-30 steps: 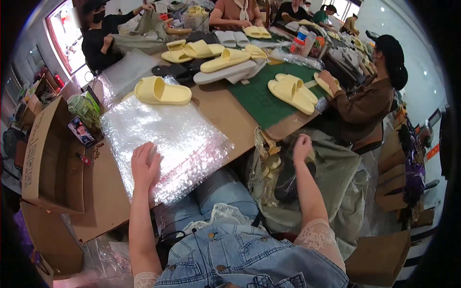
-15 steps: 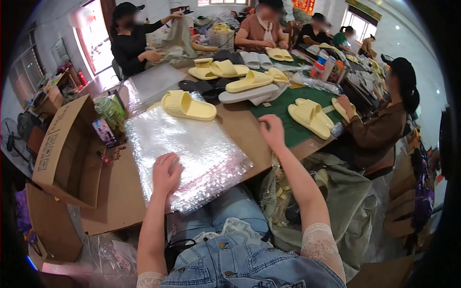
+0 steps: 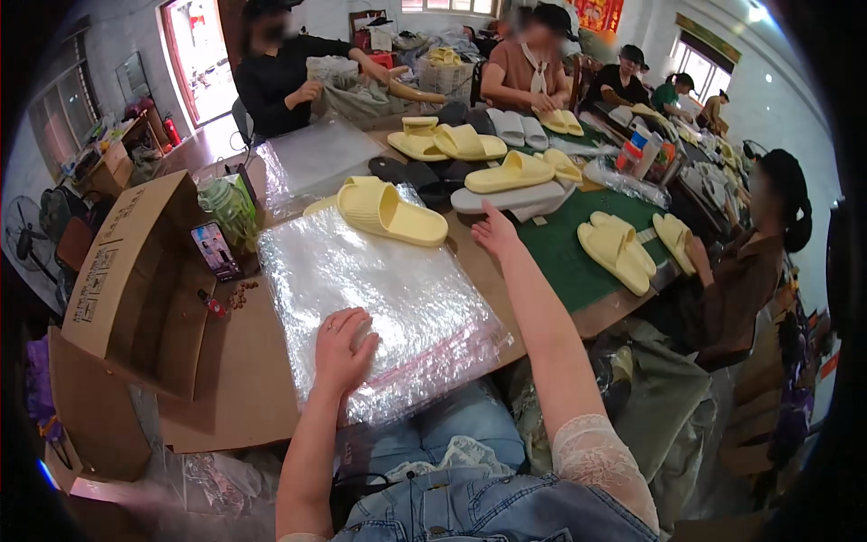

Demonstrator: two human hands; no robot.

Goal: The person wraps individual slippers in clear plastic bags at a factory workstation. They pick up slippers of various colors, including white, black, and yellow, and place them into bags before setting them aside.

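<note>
My left hand point(image 3: 343, 350) rests flat on a stack of clear, shiny plastic bags point(image 3: 379, 298), fingers loosely spread and holding nothing. My right hand point(image 3: 496, 231) reaches forward over the table, empty, with its fingers apart. It is nearest to a grey slipper point(image 3: 470, 202), its fingertips close to the near edge; whether they touch I cannot tell. On top of the grey slippers lies a yellow slipper point(image 3: 510, 173). Another yellow slipper point(image 3: 388, 215) sits on the far edge of the bag stack, and a yellow pair point(image 3: 617, 255) lies on the green mat point(image 3: 564, 257).
An open cardboard box point(image 3: 135, 280) stands at the left, with a phone point(image 3: 217, 251) and a green jar point(image 3: 226, 212) beside it. Black slippers point(image 3: 424, 176) lie mid-table. A co-worker's hand point(image 3: 697, 256) holds a yellow slipper at the right; other people sit farther along.
My right hand has moved farther forward and leftward, toward the grey slippers. The left hand stays on the bag stack. The whole view has shifted slightly.
</note>
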